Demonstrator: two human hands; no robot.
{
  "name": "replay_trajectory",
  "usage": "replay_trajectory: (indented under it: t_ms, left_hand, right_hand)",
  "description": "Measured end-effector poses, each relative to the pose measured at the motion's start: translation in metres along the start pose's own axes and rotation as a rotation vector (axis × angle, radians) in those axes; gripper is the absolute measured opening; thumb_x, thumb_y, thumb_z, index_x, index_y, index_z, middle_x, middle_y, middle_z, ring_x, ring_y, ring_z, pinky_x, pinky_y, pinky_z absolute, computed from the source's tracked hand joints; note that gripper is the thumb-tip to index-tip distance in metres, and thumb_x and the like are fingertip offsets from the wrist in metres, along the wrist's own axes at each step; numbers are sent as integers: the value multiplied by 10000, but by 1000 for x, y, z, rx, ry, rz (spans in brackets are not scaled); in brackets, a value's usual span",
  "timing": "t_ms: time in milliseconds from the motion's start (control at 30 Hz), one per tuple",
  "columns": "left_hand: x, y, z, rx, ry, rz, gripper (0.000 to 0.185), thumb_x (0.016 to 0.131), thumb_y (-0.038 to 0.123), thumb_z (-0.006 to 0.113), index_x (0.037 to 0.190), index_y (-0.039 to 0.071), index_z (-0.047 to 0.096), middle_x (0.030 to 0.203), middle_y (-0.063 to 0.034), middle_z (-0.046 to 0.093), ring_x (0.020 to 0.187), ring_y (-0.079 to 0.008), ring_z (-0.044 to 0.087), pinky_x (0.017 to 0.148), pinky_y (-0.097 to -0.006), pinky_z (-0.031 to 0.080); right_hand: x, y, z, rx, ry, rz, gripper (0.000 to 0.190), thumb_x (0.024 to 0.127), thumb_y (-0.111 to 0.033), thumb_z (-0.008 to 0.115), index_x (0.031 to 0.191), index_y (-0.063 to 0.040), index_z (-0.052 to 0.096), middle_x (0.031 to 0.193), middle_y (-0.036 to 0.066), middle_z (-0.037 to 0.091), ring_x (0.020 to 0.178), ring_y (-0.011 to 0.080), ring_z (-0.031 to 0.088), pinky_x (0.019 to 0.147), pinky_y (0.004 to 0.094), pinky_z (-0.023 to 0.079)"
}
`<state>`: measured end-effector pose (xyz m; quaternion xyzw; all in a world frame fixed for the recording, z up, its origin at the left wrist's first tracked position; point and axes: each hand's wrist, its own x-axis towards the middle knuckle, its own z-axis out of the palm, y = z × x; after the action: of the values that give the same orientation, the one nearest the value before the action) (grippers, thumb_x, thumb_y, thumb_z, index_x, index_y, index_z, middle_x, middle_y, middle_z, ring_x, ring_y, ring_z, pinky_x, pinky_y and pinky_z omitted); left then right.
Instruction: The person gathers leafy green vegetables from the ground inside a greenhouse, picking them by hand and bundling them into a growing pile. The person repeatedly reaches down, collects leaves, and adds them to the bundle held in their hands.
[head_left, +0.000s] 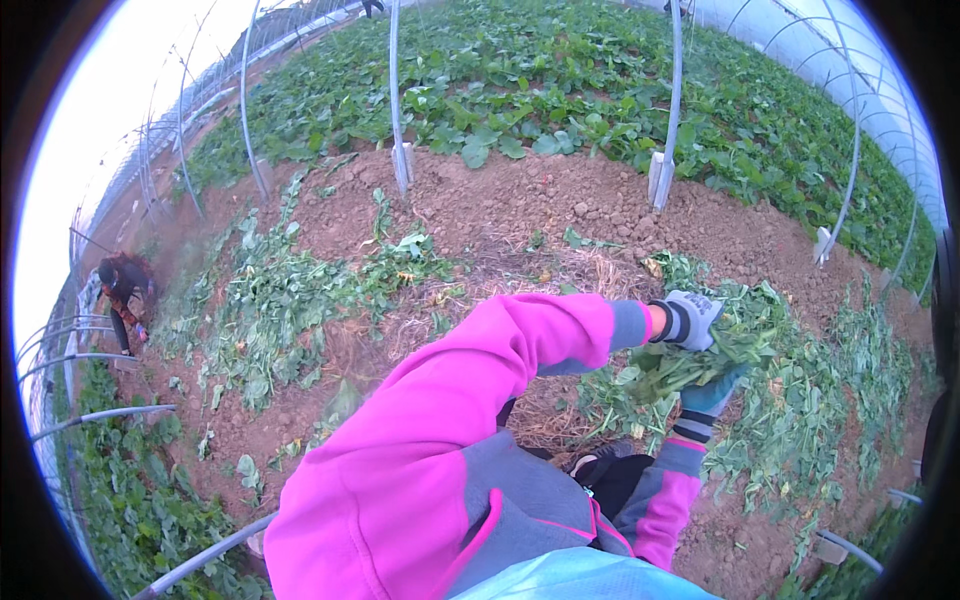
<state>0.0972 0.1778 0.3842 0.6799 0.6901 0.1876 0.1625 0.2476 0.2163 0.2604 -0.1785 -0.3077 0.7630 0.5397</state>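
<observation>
Before me is a bunch of leafy green plants (664, 373), gathered between my two gloved hands. My left hand (691, 319), in a grey knit glove with a dark-striped cuff, grips the bunch from above. My right hand (711, 394), in a teal and grey glove, holds it from below; leaves hide part of its fingers. Under and beyond the hands, cut, wilting greens (799, 405) lie heaped on the soil. Pink and grey sleeves cover both arms. A shoe (600, 456) shows beneath the bunch.
Straw (555, 420) and cut greens (277, 322) lie on bare soil (480, 187). Metal hoop poles (670, 112) stand in blocks along the growing leafy crop (525, 82). Far left, another person (124, 292) bends to the ground. More hoops (210, 553) curve at lower left.
</observation>
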Motion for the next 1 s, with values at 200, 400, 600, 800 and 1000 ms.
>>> replay_trajectory:
  t_ms: [200, 400, 600, 800, 1000]
  left_hand:
    - [-8, -13, 54, 176, -118, 78, 556, 758, 378, 531, 1211, 58, 494, 1164, -211, 530, 1089, -333, 530, 913, -419, 412]
    - [14, -41, 74, -680, -364, 190, 988, 574, 493, 762, 1353, 69, 327, 1241, -184, 511, 1126, -336, 505, 958, -386, 394]
    - [24, -38, 80, 49, -211, -14, 1199, 432, 592, 786, 1407, 129, 265, 1377, -195, 371, 1322, -436, 191, 1003, -625, 211]
    - [25, -32, 67, -144, -127, 35, 1095, 452, 487, 787, 1359, 56, 349, 1198, -181, 552, 1114, -294, 533, 915, -362, 427]
    - [26, -61, 56, -72, 110, 23, 988, 495, 529, 740, 1321, 109, 398, 1199, -169, 550, 1074, -345, 536, 944, -385, 401]
  right_hand:
    - [-18, 30, -7, 69, 111, 17, 651, 908, -527, 376, 1383, -93, 281, 1351, 112, 391, 1215, 269, 417, 1023, 408, 344]
    - [-9, 24, -12, -119, 80, -96, 638, 915, -523, 373, 1355, -65, 317, 1287, 116, 450, 1154, 253, 466, 985, 390, 382]
    - [-11, 17, -5, -33, 19, 25, 703, 889, -596, 371, 1376, -92, 323, 1312, 102, 445, 1169, 248, 460, 1001, 408, 354]
    - [-2, 12, 2, 253, -169, 115, 687, 861, -582, 452, 1333, -86, 390, 1293, 82, 484, 1133, 249, 493, 961, 387, 403]
    - [8, 23, 11, 360, -502, 203, 587, 913, -487, 408, 1320, -65, 410, 1322, 79, 466, 1197, 235, 431, 1036, 407, 299]
